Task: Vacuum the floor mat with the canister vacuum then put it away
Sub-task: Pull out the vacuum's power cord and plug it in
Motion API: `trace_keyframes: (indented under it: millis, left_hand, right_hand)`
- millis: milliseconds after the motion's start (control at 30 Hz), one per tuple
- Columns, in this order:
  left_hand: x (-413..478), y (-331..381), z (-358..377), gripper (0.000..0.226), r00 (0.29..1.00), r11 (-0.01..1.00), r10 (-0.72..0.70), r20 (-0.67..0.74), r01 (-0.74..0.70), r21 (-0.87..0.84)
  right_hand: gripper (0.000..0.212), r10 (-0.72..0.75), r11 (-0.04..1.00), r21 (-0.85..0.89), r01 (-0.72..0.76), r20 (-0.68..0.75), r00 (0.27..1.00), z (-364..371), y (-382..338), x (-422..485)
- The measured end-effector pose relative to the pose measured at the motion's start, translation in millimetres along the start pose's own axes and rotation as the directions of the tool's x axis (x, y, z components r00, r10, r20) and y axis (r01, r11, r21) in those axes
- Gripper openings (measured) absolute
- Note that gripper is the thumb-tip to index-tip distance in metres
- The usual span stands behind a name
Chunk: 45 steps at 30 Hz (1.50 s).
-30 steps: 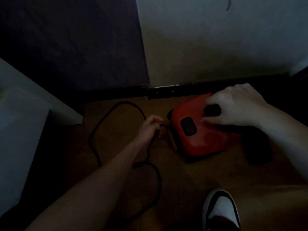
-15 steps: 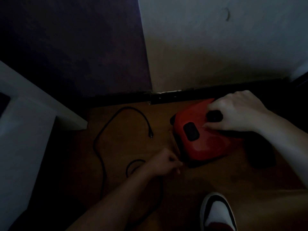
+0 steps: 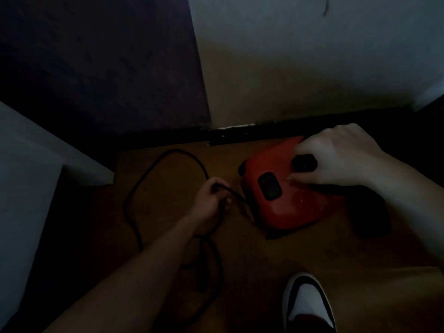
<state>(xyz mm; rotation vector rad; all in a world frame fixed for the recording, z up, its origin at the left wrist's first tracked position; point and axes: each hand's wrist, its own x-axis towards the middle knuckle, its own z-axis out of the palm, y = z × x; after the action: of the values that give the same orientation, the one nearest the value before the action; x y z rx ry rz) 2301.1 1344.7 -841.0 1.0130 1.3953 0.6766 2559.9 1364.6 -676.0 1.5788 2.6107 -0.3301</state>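
Observation:
A red canister vacuum (image 3: 288, 203) with black buttons sits on the brown floor close to the wall. My right hand (image 3: 336, 157) rests on its top, fingers around a black knob or handle. Its black power cord (image 3: 149, 179) loops over the floor to the left. My left hand (image 3: 211, 200) is closed on the cord right beside the vacuum's left end, where the cord meets the body. The scene is very dim.
A white wall (image 3: 312, 68) and dark baseboard run behind the vacuum, with a dark panel (image 3: 101, 63) to the left. A pale furniture edge (image 3: 36, 164) stands at the left. My white-and-black shoe (image 3: 307, 306) is at the bottom.
My left hand went from beside the vacuum down toward me along the cord, then came back up to the vacuum's left end. The cord's loop shifted. My right hand stayed on top.

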Motion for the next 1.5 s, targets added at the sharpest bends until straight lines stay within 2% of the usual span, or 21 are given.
trace_keyframes:
  millis: [33, 100, 167, 233, 300, 433, 533, 633, 700, 1100, 1233, 1367, 1500]
  left_hand:
    - [-3, 11, -10, 0.026, 0.997, 0.995, 0.068, 0.035, -0.07, 0.067]
    - [-14, 33, -25, 0.022, 0.959, 0.967, 0.154, 0.238, -0.196, 0.165]
    - [-31, 46, -35, 0.032, 0.885, 0.932, 0.136, 0.444, -0.267, 0.246]
    - [-44, 43, -38, 0.019, 0.85, 0.94, 0.076, 0.522, -0.235, 0.246]
    - [-51, 34, -29, 0.015, 0.886, 0.951, 0.055, 0.46, -0.187, 0.247]
    - [-53, 10, 1, 0.012, 0.968, 0.984, 0.016, 0.252, -0.059, 0.165]
    - [-55, 3, 19, 0.018, 0.967, 0.987, -0.024, 0.255, -0.019, 0.162]
    - [-58, -2, 31, 0.023, 0.954, 0.992, -0.103, 0.281, 0.08, 0.092]
    - [-61, -5, 35, 0.019, 0.953, 0.992, -0.122, 0.276, 0.111, 0.057]
    - [-50, -48, 47, 0.026, 0.983, 0.992, -0.107, 0.151, 0.096, 0.08]
    - [-23, -60, 40, 0.023, 0.993, 0.989, -0.111, 0.049, 0.106, 0.1]
    - [7, -48, 26, 0.007, 0.998, 0.995, -0.029, -0.064, 0.034, 0.089]
    - [24, -12, 0, 0.024, 0.992, 0.99, 0.106, -0.07, -0.098, 0.105]
  right_hand:
    - [0.028, 0.002, 1.0, 0.002, -0.002, 0.016, 1.0, -1, 0, 0]
    - [0.026, 0.012, 1.0, 0.008, -0.012, 0.04, 0.999, -3, -2, 0]
    - [0.026, 0.025, 1.0, -0.004, -0.025, 0.05, 0.998, -4, -4, 0]
    - [0.027, 0.033, 0.999, -0.03, -0.031, 0.059, 0.998, -4, -6, 1]
    - [0.028, 0.039, 0.999, -0.04, -0.037, 0.055, 0.998, -4, -7, 2]
    - [0.029, 0.054, 0.998, -0.019, -0.053, 0.042, 0.998, -4, -10, 2]
    - [0.029, 0.055, 0.998, -0.014, -0.054, 0.038, 0.998, -3, -10, 2]
    - [0.027, 0.05, 0.998, -0.04, -0.048, 0.034, 0.998, -1, -9, 2]
    - [0.027, 0.057, 0.997, -0.058, -0.055, 0.029, 0.998, -1, -9, 3]
    - [0.028, 0.047, 0.998, -0.052, -0.044, 0.049, 0.998, -1, -8, 4]
    - [0.027, 0.034, 0.997, -0.076, -0.031, 0.034, 0.999, 1, -5, 5]
    - [0.026, 0.016, 0.997, -0.082, -0.014, 0.019, 1.0, 2, -4, 4]
    - [0.028, 0.035, 0.997, -0.065, -0.033, 0.029, 0.999, 1, -7, 5]
